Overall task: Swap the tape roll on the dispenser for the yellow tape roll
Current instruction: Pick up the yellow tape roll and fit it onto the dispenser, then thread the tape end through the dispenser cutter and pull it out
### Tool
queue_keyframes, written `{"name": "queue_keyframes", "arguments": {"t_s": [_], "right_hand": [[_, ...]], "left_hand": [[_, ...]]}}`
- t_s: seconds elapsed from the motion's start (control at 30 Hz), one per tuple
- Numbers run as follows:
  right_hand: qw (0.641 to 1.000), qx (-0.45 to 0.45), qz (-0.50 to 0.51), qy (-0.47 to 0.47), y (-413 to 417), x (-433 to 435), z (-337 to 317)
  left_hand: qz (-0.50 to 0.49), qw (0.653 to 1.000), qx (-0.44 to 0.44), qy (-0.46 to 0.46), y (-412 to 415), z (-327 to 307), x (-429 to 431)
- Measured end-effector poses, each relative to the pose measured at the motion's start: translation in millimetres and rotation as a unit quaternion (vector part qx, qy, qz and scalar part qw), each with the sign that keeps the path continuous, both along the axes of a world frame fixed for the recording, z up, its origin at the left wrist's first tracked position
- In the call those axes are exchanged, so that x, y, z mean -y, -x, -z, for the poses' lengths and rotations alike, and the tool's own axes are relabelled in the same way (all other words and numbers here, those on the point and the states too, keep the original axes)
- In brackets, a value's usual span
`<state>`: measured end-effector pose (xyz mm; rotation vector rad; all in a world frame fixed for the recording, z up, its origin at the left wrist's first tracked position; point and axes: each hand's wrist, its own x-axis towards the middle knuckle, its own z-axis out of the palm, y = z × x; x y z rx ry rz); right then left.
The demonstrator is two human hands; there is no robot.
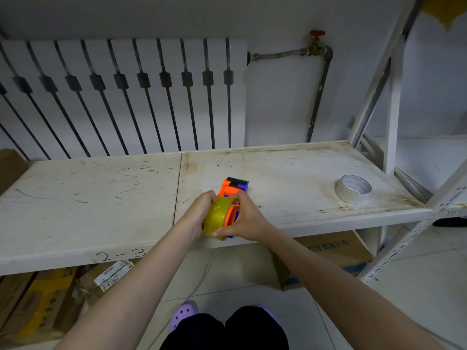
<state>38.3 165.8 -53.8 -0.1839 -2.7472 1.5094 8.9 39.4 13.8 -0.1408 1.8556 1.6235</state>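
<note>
Both hands, left hand (199, 215) & right hand (243, 219), clamp yellow tape roll (216, 218) on dispenser (233, 188) btwn them.

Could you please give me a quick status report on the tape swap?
Left hand and right hand both gripping yellow tape roll at the orange dispenser. White tape roll lies apart on the shelf. Nothing in the way.

Both hands (227, 218) grip yellow tape roll (216, 218) on dispenser (233, 188).

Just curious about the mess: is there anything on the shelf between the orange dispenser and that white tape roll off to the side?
No. In the head view, only bare, stained shelf lies between the dispenser and the white tape roll.
</note>
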Motion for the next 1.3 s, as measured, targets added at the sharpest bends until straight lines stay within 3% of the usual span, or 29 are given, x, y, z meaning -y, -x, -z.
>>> {"name": "queue_keyframes", "arguments": {"t_s": [0.13, 0.27, 0.4, 0.53, 0.63, 0.73, 0.93, 1.13, 1.23, 1.3], "right_hand": [[0.999, -0.007, 0.013, 0.048, 0.1, -4.9, 3.1], [0.995, -0.014, 0.048, 0.084, -1.2, -3.6, 7.0], [0.998, 0.008, 0.003, 0.057, -3.2, -9.8, 2.0], [0.995, 0.025, -0.079, 0.054, -12.4, -23.1, -25.7], [0.995, -0.027, 0.0, 0.095, -13.3, -27.0, -46.2], [0.991, -0.086, 0.107, 0.006, 0.3, -26.9, -50.7], [0.985, -0.049, 0.091, -0.135, 11.3, -13.1, -58.9], [0.97, -0.067, 0.125, -0.196, 1.5, -6.8, -63.5], [0.971, -0.073, 0.104, -0.203, -4.3, -3.9, -60.7], [0.974, -0.068, 0.09, -0.195, -7.1, -1.6, -56.9]], "left_hand": [[0.067, 0.995, -0.075, -0.009, 1.4, 8.3, 9.6], [0.128, 0.963, -0.219, 0.091, 7.8, 21.4, 22.4], [0.151, 0.951, -0.253, 0.091, 5.3, 28.1, 27.1], [0.103, 0.929, -0.325, 0.141, 4.6, 34.4, 16.1], [0.069, 0.911, -0.371, 0.166, 4.5, 37.4, 8.4], [0.092, 0.909, -0.372, 0.161, 4.5, 35.8, 6.4], [0.154, 0.89, -0.382, 0.195, 4.3, 31.8, 12.0], [0.183, 0.859, -0.408, 0.251, -1.3, 31.9, 11.9], [0.187, 0.824, -0.44, 0.303, -8.8, 31.0, 6.9], [0.179, 0.823, -0.443, 0.305, -11.5, 34.3, 5.3]]}}
